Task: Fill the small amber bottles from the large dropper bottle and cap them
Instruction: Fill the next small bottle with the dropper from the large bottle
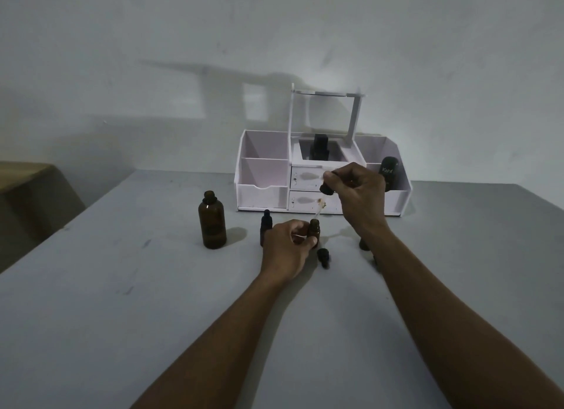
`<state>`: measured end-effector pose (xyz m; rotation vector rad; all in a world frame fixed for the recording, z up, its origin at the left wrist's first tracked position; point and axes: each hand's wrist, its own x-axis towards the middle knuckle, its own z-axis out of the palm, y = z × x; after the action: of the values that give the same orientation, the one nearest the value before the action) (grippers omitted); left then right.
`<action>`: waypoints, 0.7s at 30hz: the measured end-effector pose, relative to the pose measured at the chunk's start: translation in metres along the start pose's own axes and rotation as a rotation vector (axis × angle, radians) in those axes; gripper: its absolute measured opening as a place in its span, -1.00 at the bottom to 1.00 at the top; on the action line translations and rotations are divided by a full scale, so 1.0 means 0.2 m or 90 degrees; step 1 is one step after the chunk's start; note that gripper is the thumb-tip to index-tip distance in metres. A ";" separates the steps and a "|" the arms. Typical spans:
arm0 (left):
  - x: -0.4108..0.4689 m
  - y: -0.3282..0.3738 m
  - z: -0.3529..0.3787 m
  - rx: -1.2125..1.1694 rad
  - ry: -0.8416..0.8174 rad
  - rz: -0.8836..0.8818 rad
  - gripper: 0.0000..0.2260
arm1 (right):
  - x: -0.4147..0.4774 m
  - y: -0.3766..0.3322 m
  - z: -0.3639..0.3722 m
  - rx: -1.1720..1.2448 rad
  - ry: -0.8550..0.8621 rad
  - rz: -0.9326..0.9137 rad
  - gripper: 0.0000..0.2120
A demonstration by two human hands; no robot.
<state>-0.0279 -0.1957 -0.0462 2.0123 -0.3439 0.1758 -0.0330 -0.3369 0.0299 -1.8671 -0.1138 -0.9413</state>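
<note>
R hand [358, 192] pinches dropper [321, 203], tip angled down-left into upright small bottle [314, 229] gripped by L hand [285, 250].

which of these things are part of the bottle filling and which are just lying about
Job: large amber bottle, small amber bottle in the left hand, dropper in the right hand, capped small bottle, loose cap.
Lying about: white organizer, Kahf bottle in its right compartment, dark bottle in its middle.
</note>
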 end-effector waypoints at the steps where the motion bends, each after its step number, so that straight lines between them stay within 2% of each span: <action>1: 0.00 0.00 0.00 -0.001 -0.002 -0.004 -0.72 | 0.00 0.00 0.00 0.001 0.000 0.002 -0.89; 8: 0.00 0.02 -0.02 -0.007 -0.001 0.003 -0.73 | 0.01 -0.04 0.00 0.016 -0.001 0.004 -0.88; 13: -0.01 0.03 -0.03 -0.018 -0.010 -0.010 -0.60 | 0.02 -0.09 -0.02 0.003 0.015 -0.015 -0.89; 16: -0.04 0.04 -0.07 -0.040 -0.040 -0.033 -0.56 | 0.04 -0.16 -0.01 0.029 0.045 -0.027 -0.92; 21: -0.13 0.02 -0.19 -0.068 -0.100 -0.058 -0.62 | 0.06 -0.33 0.06 0.095 0.045 -0.059 -0.92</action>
<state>-0.0522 -0.1588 -0.0334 1.9367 -0.3519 -0.0565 -0.0479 -0.2983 0.0838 -1.7010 -0.2241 -1.0330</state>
